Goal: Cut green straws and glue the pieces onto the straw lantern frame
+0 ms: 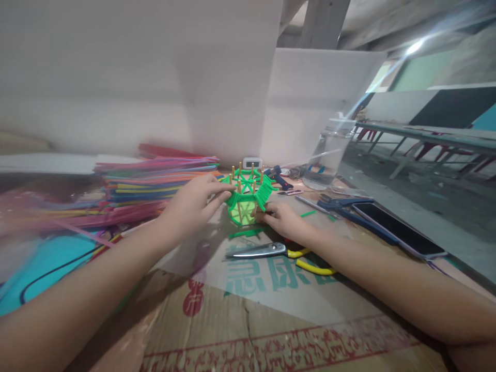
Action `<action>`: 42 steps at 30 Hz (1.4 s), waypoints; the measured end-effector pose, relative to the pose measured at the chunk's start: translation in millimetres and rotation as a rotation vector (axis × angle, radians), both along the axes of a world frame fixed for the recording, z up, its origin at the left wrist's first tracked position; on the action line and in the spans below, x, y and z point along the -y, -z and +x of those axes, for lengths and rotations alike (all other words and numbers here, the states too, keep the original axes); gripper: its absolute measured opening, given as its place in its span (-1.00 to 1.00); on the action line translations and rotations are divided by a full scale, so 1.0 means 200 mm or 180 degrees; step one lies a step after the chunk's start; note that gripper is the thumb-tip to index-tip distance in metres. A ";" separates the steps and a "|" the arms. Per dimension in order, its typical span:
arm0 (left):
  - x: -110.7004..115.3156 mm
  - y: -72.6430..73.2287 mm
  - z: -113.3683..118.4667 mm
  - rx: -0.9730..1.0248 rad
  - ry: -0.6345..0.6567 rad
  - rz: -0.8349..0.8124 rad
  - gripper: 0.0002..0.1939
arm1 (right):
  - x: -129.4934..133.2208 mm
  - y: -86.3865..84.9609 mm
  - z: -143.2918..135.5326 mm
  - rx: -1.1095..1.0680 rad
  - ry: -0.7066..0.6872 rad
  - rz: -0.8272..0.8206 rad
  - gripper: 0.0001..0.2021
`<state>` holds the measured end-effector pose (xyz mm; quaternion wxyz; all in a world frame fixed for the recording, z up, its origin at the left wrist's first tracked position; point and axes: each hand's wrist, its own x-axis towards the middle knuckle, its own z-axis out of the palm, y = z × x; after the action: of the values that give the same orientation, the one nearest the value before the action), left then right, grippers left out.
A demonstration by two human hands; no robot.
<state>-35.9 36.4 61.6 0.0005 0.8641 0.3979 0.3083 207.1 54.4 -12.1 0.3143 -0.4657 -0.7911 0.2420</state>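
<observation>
A small round basket [264,192] of bright green pipe cleaners stands upright in the middle, woven partway around a ring of thin wooden sticks [239,187]. Its base shows green spokes over a yellow-green disc. My left hand [199,199] is at its left side, thumb and fingers closed on the green woven wall by a stick. On the lower right, my right hand [281,218] has its fingers bent together against the basket; its fingertips are partly hidden. Just in front lie loose green pipe-cleaner pieces [248,233] and scissors [263,251] with yellow handles.
Bundles of coloured pipe cleaners [155,181] are piled at left, beside a turquoise sheet [50,268]. Behind the basket are a small digital clock [252,164] and a dark blue glue gun [281,178]. At right stand a clear water container [325,152], dark-handled pliers [344,204] and a phone [395,227].
</observation>
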 end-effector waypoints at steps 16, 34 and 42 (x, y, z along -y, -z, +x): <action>-0.07 0.00 -0.05 -0.0570 0.0566 0.0439 -0.63 | 0.00 0.00 0.00 0.0139 -0.0059 0.0173 -0.80; -0.07 -0.01 0.02 -0.0351 0.0032 0.0382 -0.67 | 0.00 0.00 -0.01 0.0221 0.0006 0.0221 -0.83; -0.07 -0.01 0.03 -0.0361 0.0026 0.0257 -0.69 | 0.01 -0.01 -0.01 0.0255 0.0020 0.0230 -0.83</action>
<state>-29.4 50.5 64.1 -0.0556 0.8812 0.3809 0.2746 204.8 52.9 -10.0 0.2997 -0.4658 -0.8098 0.1935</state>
